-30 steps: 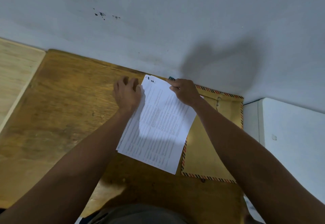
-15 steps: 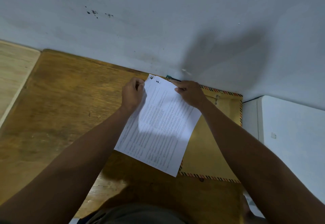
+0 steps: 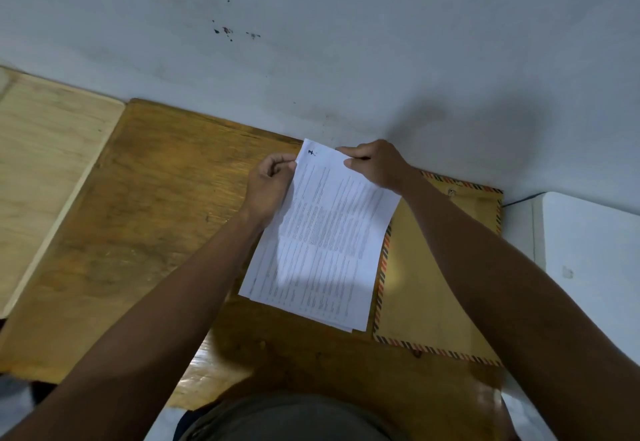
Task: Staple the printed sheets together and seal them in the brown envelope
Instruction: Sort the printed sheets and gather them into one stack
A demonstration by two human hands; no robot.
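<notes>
The person's left hand (image 3: 268,189) pinches the left edge of the printed sheets (image 3: 322,243) near their far corner, its fingers curled in against the paper. The right hand (image 3: 375,165) grips the far right corner of the same stack, thumb on top of the page and fingers folded behind it. Between the two hands the stack runs back toward the person, its near edges slightly fanned so that several sheets show. A small dark mark sits on the top sheet between the hands, near the far edge. The brown envelope (image 3: 429,267), edged with a striped border, lies flat on the wooden worktop (image 3: 145,225) under the right forearm, and the right side of the sheets overlaps its left edge. A paler board (image 3: 45,163) lies beyond the left hand, well apart from the sheets.
</notes>
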